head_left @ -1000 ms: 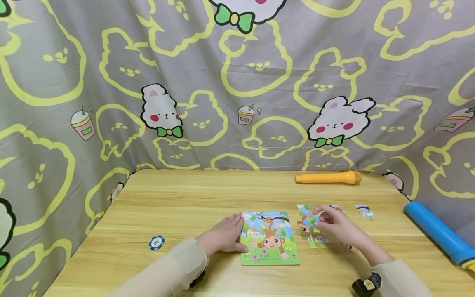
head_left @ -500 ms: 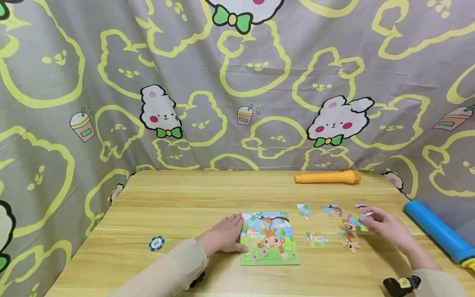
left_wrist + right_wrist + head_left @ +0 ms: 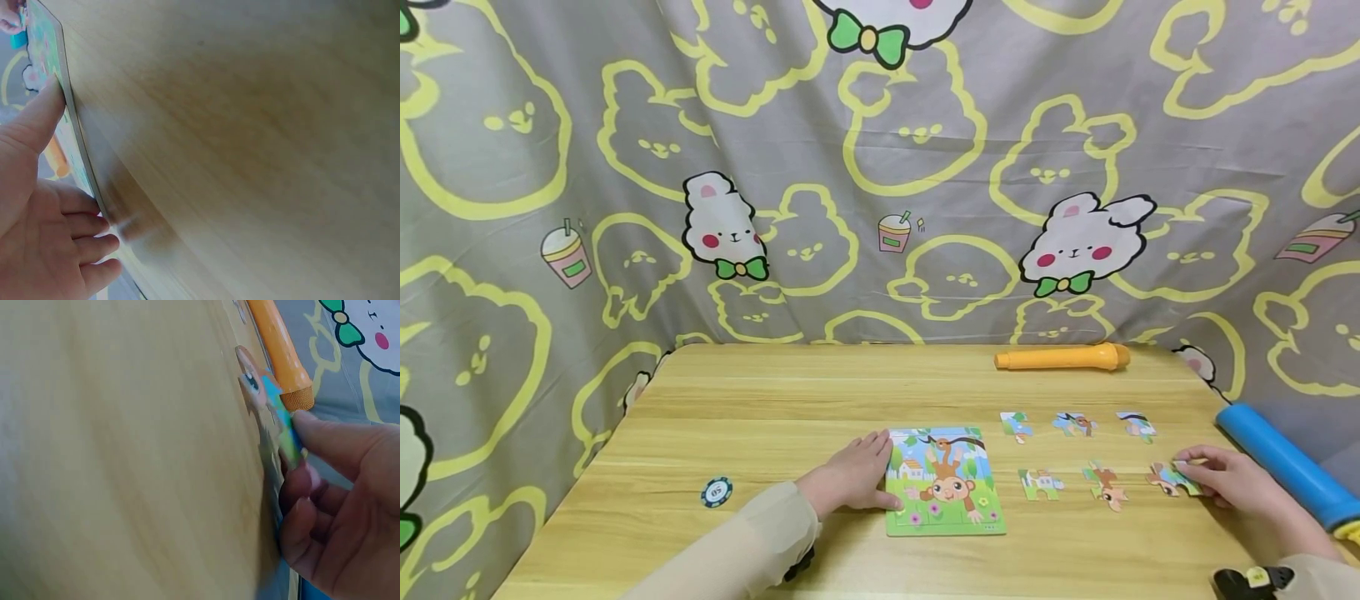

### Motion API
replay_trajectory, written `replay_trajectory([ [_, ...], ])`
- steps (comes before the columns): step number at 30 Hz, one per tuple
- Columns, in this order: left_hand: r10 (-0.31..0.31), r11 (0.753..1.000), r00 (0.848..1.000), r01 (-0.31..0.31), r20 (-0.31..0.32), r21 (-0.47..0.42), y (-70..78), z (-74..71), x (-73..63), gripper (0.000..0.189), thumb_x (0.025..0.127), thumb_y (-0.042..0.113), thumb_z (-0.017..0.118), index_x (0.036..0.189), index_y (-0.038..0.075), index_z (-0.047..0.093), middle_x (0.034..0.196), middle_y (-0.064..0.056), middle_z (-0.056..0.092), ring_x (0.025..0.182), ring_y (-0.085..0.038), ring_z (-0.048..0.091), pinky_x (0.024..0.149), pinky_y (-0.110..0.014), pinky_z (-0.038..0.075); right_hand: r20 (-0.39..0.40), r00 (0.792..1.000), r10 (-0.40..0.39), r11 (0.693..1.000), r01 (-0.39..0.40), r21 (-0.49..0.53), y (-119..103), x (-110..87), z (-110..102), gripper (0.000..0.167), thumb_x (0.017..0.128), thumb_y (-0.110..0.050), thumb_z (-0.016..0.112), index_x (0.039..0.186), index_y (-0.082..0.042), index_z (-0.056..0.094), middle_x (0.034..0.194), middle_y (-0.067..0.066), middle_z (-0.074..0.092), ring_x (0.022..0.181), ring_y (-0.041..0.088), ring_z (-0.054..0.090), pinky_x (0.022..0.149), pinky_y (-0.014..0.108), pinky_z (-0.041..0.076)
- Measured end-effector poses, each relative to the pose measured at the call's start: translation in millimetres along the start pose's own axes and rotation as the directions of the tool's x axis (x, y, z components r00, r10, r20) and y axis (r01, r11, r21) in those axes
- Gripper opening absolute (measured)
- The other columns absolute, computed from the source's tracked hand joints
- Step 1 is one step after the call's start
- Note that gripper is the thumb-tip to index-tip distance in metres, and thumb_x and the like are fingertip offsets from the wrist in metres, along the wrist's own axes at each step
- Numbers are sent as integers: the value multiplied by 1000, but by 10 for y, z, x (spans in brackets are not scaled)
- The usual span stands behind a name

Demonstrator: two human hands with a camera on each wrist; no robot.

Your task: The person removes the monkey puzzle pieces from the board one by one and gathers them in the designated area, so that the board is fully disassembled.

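In the head view my left hand (image 3: 855, 473) rests along the left edge of a monkey puzzle board (image 3: 942, 492), its thumb on the board's surface. The left wrist view shows that hand (image 3: 44, 231) with fingers fairly straight against the board's edge (image 3: 80, 131). Over at the right, my right hand (image 3: 1240, 481) pinches a jigsaw piece (image 3: 1172, 478) between thumb and fingers. From the right wrist, the piece (image 3: 275, 403) with a monkey's eye is tilted just above or at the tabletop; contact is hard to tell. Beside it lies another jigsaw piece (image 3: 1106, 486) with monkey parts.
Several loose pieces lie right of the board, including a house piece (image 3: 1041, 483) and a branch piece (image 3: 1137, 426). An orange toy microphone (image 3: 1063, 358) is at the back. A blue tube (image 3: 1285, 467) lines the right edge; a round chip (image 3: 717, 491) lies left.
My right hand has carried the pinched jigsaw piece rightward from beside the board, past the other pieces, and down to the right end of the front row. The left hand stays put.
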State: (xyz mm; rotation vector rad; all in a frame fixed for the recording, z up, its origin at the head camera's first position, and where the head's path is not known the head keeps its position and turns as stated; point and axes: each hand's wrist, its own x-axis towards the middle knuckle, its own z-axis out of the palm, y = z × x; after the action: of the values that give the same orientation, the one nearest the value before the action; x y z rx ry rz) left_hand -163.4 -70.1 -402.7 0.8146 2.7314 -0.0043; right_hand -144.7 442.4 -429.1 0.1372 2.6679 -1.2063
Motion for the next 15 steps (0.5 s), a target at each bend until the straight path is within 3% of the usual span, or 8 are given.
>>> replay_trajectory([
  [7,1,1000,1000,-1,-2,6,-5,-9,2,90,81,59,57,143,-1,29,148,-14,24,135,-27,23,107,-39,23,-25,999,28,998,-29,-59,-2,46,7,50,90,-34,59,109,12,55,64,3,45,57,20,45,49,28,39],
  [15,6,1000,1000,-6,0,11,0,-1,-1,90,81,59,56,143,0,29,148,-14,24,134,-26,23,107,-38,23,-26,999,36,998,-38,-57,-37,75,1,51,89,-32,61,109,14,55,63,2,45,56,20,44,48,28,37],
])
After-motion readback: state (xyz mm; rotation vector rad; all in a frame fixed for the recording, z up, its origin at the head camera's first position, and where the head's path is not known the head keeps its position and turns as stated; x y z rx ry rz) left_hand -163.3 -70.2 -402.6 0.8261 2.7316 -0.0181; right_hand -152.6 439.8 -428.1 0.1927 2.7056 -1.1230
